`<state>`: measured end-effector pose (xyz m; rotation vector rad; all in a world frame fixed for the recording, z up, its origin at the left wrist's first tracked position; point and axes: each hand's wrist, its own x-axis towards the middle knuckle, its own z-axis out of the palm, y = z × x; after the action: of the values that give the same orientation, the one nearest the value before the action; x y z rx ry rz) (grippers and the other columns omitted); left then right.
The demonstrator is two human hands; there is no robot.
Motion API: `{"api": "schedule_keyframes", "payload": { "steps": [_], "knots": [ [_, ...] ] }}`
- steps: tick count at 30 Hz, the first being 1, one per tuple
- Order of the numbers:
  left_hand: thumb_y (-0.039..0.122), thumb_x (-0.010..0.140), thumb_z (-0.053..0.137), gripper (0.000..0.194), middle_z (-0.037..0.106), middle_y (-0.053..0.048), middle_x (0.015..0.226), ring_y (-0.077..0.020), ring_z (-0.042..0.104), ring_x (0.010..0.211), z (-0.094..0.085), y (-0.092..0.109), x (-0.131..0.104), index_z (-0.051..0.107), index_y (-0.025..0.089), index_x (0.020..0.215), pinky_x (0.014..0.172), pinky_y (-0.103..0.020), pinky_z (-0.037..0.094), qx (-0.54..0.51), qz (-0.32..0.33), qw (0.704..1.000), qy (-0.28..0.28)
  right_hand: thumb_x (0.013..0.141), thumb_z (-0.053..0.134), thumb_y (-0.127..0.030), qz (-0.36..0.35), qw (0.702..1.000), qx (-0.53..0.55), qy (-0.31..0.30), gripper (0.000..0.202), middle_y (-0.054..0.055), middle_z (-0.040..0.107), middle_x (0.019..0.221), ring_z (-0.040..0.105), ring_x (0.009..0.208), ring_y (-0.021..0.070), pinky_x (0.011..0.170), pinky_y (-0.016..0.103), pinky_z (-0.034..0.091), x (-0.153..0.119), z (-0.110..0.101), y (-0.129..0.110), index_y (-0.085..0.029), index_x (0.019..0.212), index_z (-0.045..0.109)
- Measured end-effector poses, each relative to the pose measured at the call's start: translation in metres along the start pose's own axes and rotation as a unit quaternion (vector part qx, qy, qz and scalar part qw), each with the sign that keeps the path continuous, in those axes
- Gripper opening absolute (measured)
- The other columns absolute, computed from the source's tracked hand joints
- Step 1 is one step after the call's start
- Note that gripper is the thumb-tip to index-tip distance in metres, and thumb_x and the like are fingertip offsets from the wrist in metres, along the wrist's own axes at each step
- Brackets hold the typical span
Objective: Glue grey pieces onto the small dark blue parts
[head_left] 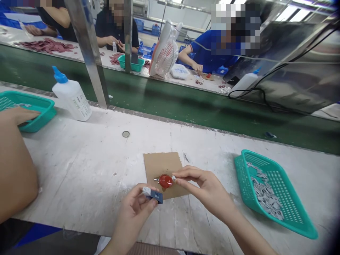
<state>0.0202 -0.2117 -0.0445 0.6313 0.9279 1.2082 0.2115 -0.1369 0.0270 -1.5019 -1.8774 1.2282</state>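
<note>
My left hand (138, 209) grips a small dark blue rectangular part (157, 196) with an opening in its face; a whitish piece shows at the fingertips behind it. Pinched between the thumb and finger of my right hand (202, 184) is a small light grey piece (173, 178). That piece is at the edge of a round puddle of glossy red liquid (165, 181), and I cannot tell whether it touches. The red liquid sits on a square of brown cardboard (162, 161), with a small metallic tip sticking out at its left.
To the right stands a green basket (276, 166) of small grey pieces. A white bottle (73, 97) with a blue cap and another green basket (39, 122) are at the left, where a neighbour's arm (16, 166) reaches in. A bottle cap (125, 134) lies mid-table. Co-workers sit opposite.
</note>
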Motion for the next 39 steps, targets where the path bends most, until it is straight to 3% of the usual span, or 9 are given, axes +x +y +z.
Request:
{"api": "schedule_keyframes", "payload": {
  "steps": [4, 7, 14, 21, 27, 31, 34, 39],
  "knots": [
    [0.031, 0.082, 0.072, 0.019, 0.07, -0.005, 0.099, -0.0168, 0.068, 0.088, 0.01, 0.005, 0.002, 0.068, 0.019, 0.096, 0.08, -0.025, 0.053, 0.001, -0.001, 1.0, -0.006, 0.08, 0.073, -0.04, 0.053, 0.984, 0.166, -0.033, 0.019, 0.005, 0.072, 0.095, 0.068, 0.09, 0.0198, 0.082, 0.031, 0.054, -0.004, 0.0, -0.006, -0.023, 0.087, 0.077],
    [0.03, 0.083, 0.071, 0.018, 0.071, -0.005, 0.097, -0.018, 0.068, 0.09, 0.017, 0.009, 0.003, 0.067, 0.018, 0.096, 0.083, -0.026, 0.053, 0.006, 0.014, 1.0, -0.009, 0.078, 0.075, -0.037, 0.052, 0.974, 0.212, -0.051, 0.018, 0.006, 0.072, 0.096, 0.068, 0.09, 0.0199, 0.08, 0.032, 0.056, -0.009, 0.003, -0.016, -0.021, 0.087, 0.076],
    [0.028, 0.082, 0.071, 0.018, 0.072, -0.007, 0.1, -0.0214, 0.068, 0.095, 0.025, 0.014, 0.001, 0.067, 0.017, 0.096, 0.087, -0.03, 0.054, -0.016, 0.015, 1.0, -0.003, 0.085, 0.068, -0.026, -0.031, 0.99, 0.124, -0.057, 0.009, 0.005, 0.073, 0.095, 0.068, 0.092, 0.0192, 0.086, 0.033, 0.054, -0.015, 0.009, -0.036, -0.022, 0.089, 0.076],
    [0.027, 0.085, 0.068, 0.016, 0.07, -0.007, 0.103, -0.0215, 0.066, 0.099, 0.023, 0.015, -0.004, 0.067, 0.018, 0.098, 0.084, -0.027, 0.054, 0.02, 0.038, 0.999, -0.006, 0.085, 0.067, -0.017, -0.054, 0.994, 0.083, -0.056, 0.012, 0.003, 0.071, 0.094, 0.066, 0.091, 0.0171, 0.079, 0.027, 0.054, -0.017, 0.012, -0.04, -0.024, 0.088, 0.076],
    [0.024, 0.087, 0.066, 0.011, 0.065, -0.004, 0.098, -0.0185, 0.064, 0.096, 0.02, 0.009, -0.007, 0.068, 0.022, 0.098, 0.082, -0.024, 0.053, 0.072, 0.082, 0.994, 0.005, 0.084, 0.068, -0.018, -0.043, 0.994, 0.078, -0.061, 0.013, 0.002, 0.071, 0.092, 0.064, 0.096, 0.018, 0.087, 0.03, 0.051, -0.018, 0.014, -0.042, -0.026, 0.085, 0.078],
    [0.023, 0.083, 0.069, 0.011, 0.065, -0.005, 0.092, -0.0183, 0.062, 0.089, 0.019, 0.01, -0.01, 0.071, 0.021, 0.094, 0.077, -0.024, 0.053, 0.111, 0.128, 0.985, 0.033, 0.079, 0.074, -0.024, 0.007, 0.984, 0.157, -0.089, 0.004, 0.003, 0.068, 0.091, 0.063, 0.094, 0.0182, 0.084, 0.03, 0.051, -0.016, 0.014, -0.037, -0.022, 0.081, 0.077],
    [0.027, 0.08, 0.073, 0.012, 0.066, -0.006, 0.087, -0.0189, 0.062, 0.083, 0.02, 0.015, -0.011, 0.072, 0.019, 0.09, 0.072, -0.025, 0.053, 0.094, 0.108, 0.989, 0.027, 0.074, 0.08, -0.032, 0.049, 0.949, 0.278, -0.144, 0.017, 0.002, 0.064, 0.085, 0.062, 0.082, 0.0153, 0.076, 0.028, 0.051, -0.015, 0.018, -0.029, -0.018, 0.079, 0.071],
    [0.03, 0.079, 0.073, 0.014, 0.065, -0.004, 0.077, -0.0181, 0.061, 0.074, 0.025, 0.022, -0.011, 0.072, 0.018, 0.085, 0.071, -0.027, 0.051, 0.079, 0.091, 0.993, 0.018, 0.09, 0.056, -0.055, 0.067, 0.913, 0.376, -0.144, 0.035, 0.001, 0.059, 0.086, 0.057, 0.066, 0.0112, 0.062, 0.025, 0.048, -0.021, 0.033, -0.024, -0.021, 0.099, 0.055]
  ]
}}
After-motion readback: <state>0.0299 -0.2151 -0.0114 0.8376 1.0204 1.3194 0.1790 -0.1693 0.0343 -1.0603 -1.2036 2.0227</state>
